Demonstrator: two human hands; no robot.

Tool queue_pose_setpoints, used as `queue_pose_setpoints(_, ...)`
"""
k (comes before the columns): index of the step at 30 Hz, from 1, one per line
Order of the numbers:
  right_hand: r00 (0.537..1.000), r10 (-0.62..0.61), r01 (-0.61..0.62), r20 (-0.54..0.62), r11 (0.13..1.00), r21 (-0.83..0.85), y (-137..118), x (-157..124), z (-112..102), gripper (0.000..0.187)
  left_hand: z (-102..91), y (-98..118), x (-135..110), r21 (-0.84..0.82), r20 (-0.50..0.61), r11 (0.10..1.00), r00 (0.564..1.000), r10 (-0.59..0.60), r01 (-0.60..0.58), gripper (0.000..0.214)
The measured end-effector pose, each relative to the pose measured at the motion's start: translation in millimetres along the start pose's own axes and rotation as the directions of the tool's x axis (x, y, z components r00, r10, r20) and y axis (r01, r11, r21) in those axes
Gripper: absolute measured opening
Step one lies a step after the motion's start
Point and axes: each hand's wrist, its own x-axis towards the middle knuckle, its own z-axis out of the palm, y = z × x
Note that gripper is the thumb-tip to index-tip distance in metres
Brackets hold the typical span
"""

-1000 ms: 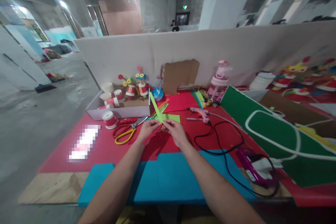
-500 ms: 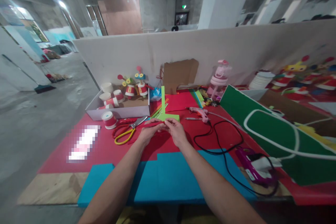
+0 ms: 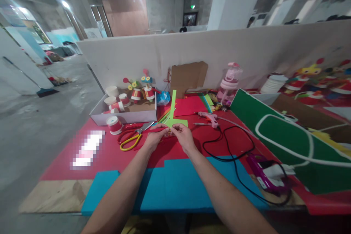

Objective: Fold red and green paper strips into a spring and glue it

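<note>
Light green paper strips (image 3: 173, 105) meet in an L at my fingertips, one arm standing up and away, the other reaching right. My left hand (image 3: 157, 136) pinches them where they meet, fingers closed. My right hand (image 3: 183, 134) pinches the same corner from the other side, thumb close to the left thumb. Fingers hide most of the joint. Yellow-and-red-handled scissors (image 3: 131, 142) lie left of my left hand. Behind the strips are thin coloured strips (image 3: 164, 117) and a red sheet (image 3: 189, 106).
A pink glue gun (image 3: 208, 119) and its black cord (image 3: 216, 139) lie to the right, near a purple power strip (image 3: 267, 179). A white box (image 3: 126, 117) with paper cups stands left. Blue sheets (image 3: 181, 186) cover the front edge; a green board (image 3: 274, 142) leans right.
The upright green strip has tilted slightly to the right. My fingers have shifted a little at the joint, both hands still pinching close together.
</note>
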Motion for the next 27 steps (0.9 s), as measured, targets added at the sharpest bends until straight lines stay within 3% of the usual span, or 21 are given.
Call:
queue_pose_setpoints(3, 1.0, 0.002, -0.002, 0.004, 1.0, -0.031, 0.3, 0.5, -0.6, 0.033, -2.1, -1.6, 1.4, 0.032, -0.02, 0.999, 1.0, 0.018, -0.017, 0.024)
queue_pose_setpoints(8, 0.991, 0.125, -0.127, 0.05, 0.991, 0.05, 0.4, 1.0, -2.6, 0.04, -3.7, -3.3, 2.0, 0.044, -0.02, 0.999, 1.0, 0.015, -0.014, 0.025)
queue_pose_setpoints(14, 0.999, 0.027, -0.025, 0.022, 0.997, -0.066, 0.1, 1.4, -2.2, 0.031, -0.6, 1.1, -0.3, 0.069, -0.038, 0.998, 0.999, 0.0, 0.002, 0.026)
queue_pose_setpoints(19, 0.995, 0.09, -0.089, 0.049, 0.996, -0.019, -0.5, 2.3, -2.6, 0.036, -0.8, 0.9, 0.0, 0.109, -0.062, 0.994, 0.998, -0.014, 0.02, 0.026)
queue_pose_setpoints(27, 0.997, 0.071, -0.07, 0.012, 0.997, -0.007, 1.5, 2.4, -2.3, 0.032, 4.9, 6.1, -1.9, 0.067, -0.076, 0.997, 0.997, -0.025, 0.03, 0.028)
